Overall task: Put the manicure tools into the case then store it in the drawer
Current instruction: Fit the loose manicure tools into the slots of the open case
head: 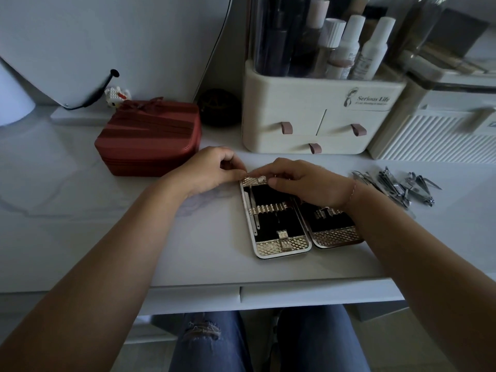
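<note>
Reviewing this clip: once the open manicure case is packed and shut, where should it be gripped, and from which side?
Probably across the long edges of the case, from above with the right hand: it lies flat, slim and narrow, with bare tabletop beside it.

A white marble-veined desk point(80, 224) is sitting against a pale wall point(150, 36) — dim, soft light is falling across it, a closed drawer point(308, 294) showing beneath its edge.
</note>
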A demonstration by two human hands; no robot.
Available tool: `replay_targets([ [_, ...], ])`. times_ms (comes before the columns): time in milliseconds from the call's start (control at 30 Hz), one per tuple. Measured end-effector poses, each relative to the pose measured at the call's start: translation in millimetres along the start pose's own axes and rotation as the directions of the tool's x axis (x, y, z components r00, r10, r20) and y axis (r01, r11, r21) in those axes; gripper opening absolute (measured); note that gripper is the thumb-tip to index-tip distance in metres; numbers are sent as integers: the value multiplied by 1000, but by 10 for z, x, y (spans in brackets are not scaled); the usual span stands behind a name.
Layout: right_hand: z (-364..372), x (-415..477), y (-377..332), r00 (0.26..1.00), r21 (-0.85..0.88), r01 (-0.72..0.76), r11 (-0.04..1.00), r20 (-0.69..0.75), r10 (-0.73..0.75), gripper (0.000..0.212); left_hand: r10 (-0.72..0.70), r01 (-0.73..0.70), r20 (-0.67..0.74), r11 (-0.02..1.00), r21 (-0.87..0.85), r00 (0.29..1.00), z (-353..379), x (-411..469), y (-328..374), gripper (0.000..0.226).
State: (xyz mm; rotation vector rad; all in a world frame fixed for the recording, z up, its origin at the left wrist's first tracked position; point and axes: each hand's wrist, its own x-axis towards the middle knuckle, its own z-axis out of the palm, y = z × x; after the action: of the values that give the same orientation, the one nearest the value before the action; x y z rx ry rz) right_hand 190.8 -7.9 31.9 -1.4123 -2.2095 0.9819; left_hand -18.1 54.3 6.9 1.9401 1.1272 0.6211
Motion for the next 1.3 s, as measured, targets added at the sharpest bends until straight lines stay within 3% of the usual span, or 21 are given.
replay_targets([
  [67,-89,-138,40,989,97,21,995,-145,-7,30,4,-4,-1,1000,9,1000,-1,5,0,10],
  [133,-266,-346,154,931,32,-14,999,-364,25,28,13,-13,-6,1000,27,1000,-1,4,1,10],
  [200,-454,-605,305,827,-118,-181,976,-555,86,22,13,-13,-6,999,35,1000,-5,7,-10,9],
  [267,-559,-824,466,747,-177,-367,913,-641,176,19,12,-12,5,1000,23,1000,-11,3,-17,7],
  [400,-529,-969,668,722,-183,-507,842,-624,299,19,21,-21,-7,1000,22,1000,-9,-7,0,5],
  [700,-426,-1037,655,705,-263,-563,783,-648,289,20,23,-22,-12,1000,12,1000,-8,-8,-10,6],
  [1000,-420,-949,615,679,-127,-599,791,-604,417,21,15,-15,-15,1000,20,1000,-5,-6,-6,6],
  [1300,-386,-941,589,665,-121,-576,808,-644,378,11,22,-21,-7,1000,20,1000,-17,-4,-18,7],
])
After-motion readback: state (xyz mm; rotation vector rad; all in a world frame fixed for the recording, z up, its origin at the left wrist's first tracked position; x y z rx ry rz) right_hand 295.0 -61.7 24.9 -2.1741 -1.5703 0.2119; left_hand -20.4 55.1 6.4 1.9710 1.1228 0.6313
